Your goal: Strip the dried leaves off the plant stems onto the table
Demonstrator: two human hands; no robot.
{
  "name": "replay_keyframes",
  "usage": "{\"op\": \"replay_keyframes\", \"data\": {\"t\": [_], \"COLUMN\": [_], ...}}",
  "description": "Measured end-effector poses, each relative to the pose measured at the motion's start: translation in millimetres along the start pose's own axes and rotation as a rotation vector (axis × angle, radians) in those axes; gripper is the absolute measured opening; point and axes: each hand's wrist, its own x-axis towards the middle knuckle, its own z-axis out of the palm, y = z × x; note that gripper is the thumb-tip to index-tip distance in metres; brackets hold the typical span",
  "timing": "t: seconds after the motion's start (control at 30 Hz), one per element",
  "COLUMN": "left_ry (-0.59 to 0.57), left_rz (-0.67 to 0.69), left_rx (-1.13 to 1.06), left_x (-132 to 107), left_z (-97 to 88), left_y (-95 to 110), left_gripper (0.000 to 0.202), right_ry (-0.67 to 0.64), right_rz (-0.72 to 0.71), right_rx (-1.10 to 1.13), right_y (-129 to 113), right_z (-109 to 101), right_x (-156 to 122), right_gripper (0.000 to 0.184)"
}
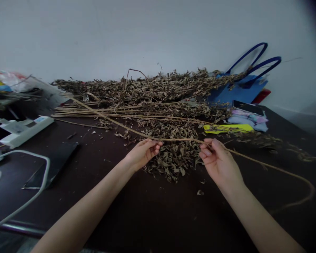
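A long dried plant stem (pixel 177 139) stretches across the table, nearly bare of leaves between my hands. My left hand (pixel 143 153) pinches it near the middle, fingers closed. Farther right, my right hand (pixel 218 160) is closed on the same stem with thumb and fingertips. The stem's right part bends round in a curve, and its left part reaches back over the other stems. Below and between my hands lies a loose pile of crumpled dry leaves (pixel 171 161). Behind it are several bare stalks (pixel 94 111) lying side by side.
A heap of dried leafy branches (pixel 147 86) runs along the wall. At right stand a blue bag (pixel 239 92), a yellow packet (pixel 228 128) and a dark phone-like slab (pixel 247 108) on cloth. At left are a power strip (pixel 28 130), a white cable (pixel 46 172) and a dark flat device (pixel 54 165).
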Motion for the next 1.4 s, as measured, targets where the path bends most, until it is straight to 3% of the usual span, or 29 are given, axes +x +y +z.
{"op": "replay_keyframes", "data": {"t": [0.43,0.83,1.07,1.27,1.4], "left_ry": [0.165,0.164,0.115,0.038,0.037], "left_rz": [0.034,0.055,0.11,0.355,0.379], "left_rx": [-0.153,-0.153,-0.033,0.294,0.436], "left_x": [4.7,4.8,-1.6,-4.1,-4.5], "left_z": [0.4,-0.5,6.6,7.5,7.3], "left_y": [0.9,0.3,-1.4,-3.9,-5.0], "left_gripper": [0.025,0.024,0.021,0.02,0.019], "right_ry": [0.034,0.046,0.037,0.003,-0.009], "right_rz": [0.117,0.177,0.186,0.148,0.147], "right_rx": [0.049,0.075,0.075,0.019,0.01], "right_y": [6.1,8.8,8.0,3.2,0.6], "right_z": [-0.3,-3.3,-1.5,4.4,5.7], "right_x": [1.0,4.5,3.0,-1.5,-3.2], "right_gripper": [0.01,0.01,0.012,0.016,0.014]}}
